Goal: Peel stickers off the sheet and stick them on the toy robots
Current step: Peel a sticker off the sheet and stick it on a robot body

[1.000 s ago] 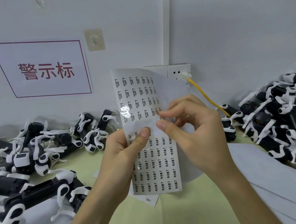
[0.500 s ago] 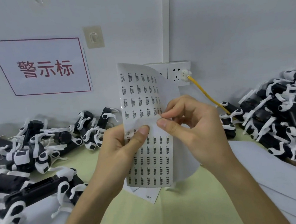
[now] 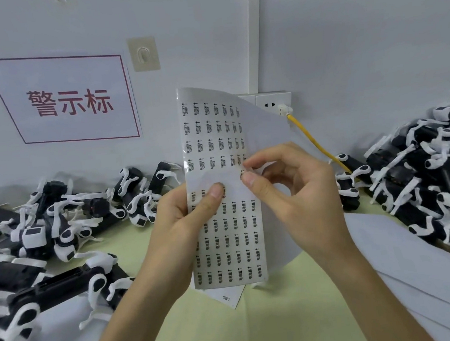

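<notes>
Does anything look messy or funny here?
The toy robots lie in tangled heaps at both ends of the table, not lined up. The sticker sheet has a bare band across its middle, beside the thumb of the left hand, and its right side curls back. A paper scrap lies on the table below it.

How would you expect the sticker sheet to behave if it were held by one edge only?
Probably floppy: the sticker sheet curls over at its upper right. Likely light, since the left hand holds it upright with a thumb pinch. Its glossy face may be slippery.
</notes>
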Motion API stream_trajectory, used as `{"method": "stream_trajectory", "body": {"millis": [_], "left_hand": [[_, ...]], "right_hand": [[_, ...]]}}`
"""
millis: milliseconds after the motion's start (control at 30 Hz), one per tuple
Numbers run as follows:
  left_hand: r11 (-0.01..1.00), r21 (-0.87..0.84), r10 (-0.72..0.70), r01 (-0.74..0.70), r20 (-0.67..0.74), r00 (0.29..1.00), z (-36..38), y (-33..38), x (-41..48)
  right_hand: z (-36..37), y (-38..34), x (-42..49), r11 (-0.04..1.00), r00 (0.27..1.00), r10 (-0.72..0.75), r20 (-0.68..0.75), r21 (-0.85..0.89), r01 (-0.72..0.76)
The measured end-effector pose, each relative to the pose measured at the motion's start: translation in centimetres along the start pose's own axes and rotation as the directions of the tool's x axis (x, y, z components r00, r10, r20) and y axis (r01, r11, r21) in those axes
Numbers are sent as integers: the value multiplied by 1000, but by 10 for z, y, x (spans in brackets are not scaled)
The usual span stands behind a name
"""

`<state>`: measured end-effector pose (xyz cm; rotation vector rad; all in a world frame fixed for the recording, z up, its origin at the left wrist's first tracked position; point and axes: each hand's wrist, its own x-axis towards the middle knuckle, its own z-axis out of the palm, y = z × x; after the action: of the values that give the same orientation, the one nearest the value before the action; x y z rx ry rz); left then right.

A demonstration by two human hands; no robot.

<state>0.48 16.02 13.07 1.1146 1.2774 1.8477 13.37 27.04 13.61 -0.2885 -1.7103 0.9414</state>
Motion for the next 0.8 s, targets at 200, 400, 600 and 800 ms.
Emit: {"method": "stream_trajectory", "body": {"millis": [200, 400, 600, 800], "left_hand": [[1000, 19, 0, -1, 54, 999, 2, 5, -2], [996, 79, -43, 45, -34, 998, 1, 6, 0], [992, 124, 11, 6, -137, 991, 5, 2, -1], [996, 86, -9, 26, -189, 982, 6, 1, -1]], "right_hand": [[-1, 1, -1, 994, 997, -81, 9, -74, 81], [2, 7, -6, 987, 991, -116, 63, -107, 122], [6, 6, -7, 969, 983, -173, 60, -169, 180], [11, 6, -9, 937, 968, -220, 124, -248, 245]]}}
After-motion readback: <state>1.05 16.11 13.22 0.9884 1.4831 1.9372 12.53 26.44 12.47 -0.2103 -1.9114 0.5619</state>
